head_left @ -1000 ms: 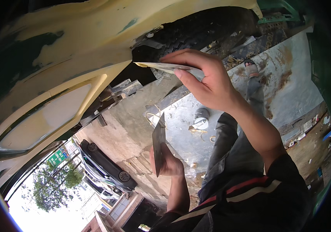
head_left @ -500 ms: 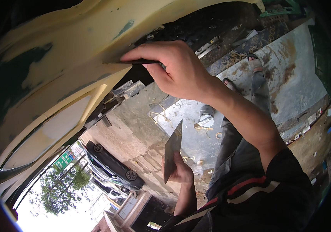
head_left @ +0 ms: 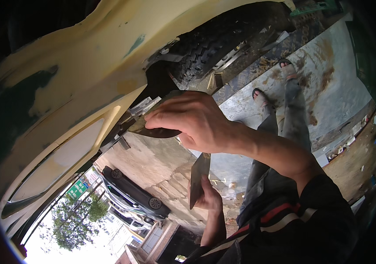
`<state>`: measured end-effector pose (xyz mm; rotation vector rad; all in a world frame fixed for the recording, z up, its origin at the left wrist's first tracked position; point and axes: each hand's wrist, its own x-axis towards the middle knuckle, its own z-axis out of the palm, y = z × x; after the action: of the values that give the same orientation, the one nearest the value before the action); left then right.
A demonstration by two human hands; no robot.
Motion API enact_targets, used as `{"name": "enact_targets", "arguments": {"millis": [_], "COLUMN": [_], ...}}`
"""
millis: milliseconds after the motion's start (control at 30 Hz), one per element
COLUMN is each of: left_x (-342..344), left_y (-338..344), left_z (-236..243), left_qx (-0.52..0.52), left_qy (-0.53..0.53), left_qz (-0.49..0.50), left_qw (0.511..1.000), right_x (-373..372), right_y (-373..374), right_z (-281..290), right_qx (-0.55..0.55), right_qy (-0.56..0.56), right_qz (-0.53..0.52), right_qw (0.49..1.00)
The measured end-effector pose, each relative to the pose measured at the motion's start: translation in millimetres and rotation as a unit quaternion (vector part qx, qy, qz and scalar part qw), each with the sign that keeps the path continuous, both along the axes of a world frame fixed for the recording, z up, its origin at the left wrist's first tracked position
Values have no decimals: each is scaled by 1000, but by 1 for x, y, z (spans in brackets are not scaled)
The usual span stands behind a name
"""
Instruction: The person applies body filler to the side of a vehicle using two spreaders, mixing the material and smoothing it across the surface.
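Note:
In my right hand is a thin, flat filler spreader, its blade gripped between the fingers and thumb. It is just off the lower edge of a vehicle body panel, which is coated in beige filler with dark green patches. My left hand, lower in the view, grips a flat metal plate with the thumb on its face. The plate's upper end lies just below my right wrist, which partly overlaps it in view.
A knobbly tyre sits under the panel's arch. My sandalled feet stand on a stained grey sheet. Past the panel are a parked dark car, a tree and a green sign.
My right hand and the spreader have come away from the panel, down toward the plate in my left hand. The left hand has shifted slightly right. The tyre is now exposed.

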<state>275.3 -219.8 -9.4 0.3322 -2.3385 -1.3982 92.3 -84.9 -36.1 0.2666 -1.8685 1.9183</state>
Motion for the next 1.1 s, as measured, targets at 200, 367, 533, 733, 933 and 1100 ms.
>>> {"name": "enact_targets", "arguments": {"millis": [200,367,533,733,933,1100], "left_x": [17,16,15,16,13,5], "left_y": [-12,-2,1,-3,-1,10], "left_z": [11,12,13,9,16,18], "left_qx": [24,34,47,51,56,63], "left_qy": [-44,-61,-59,-72,-81,-44], "left_qz": [4,1,-5,13,18,9], "left_qw": [999,998,997,996,995,997], "right_x": [-17,-37,-40,-31,-22,-41], "right_y": [23,25,24,24,41,35], "right_z": [-2,-7,-8,-7,-9,-12], "right_qx": [-37,-39,8,4,-14,-20], "right_qy": [-69,-59,-86,-83,-109,-96], "right_qz": [-69,-68,-53,-24,26,-26], "right_qw": [995,995,995,996,994,995]}}
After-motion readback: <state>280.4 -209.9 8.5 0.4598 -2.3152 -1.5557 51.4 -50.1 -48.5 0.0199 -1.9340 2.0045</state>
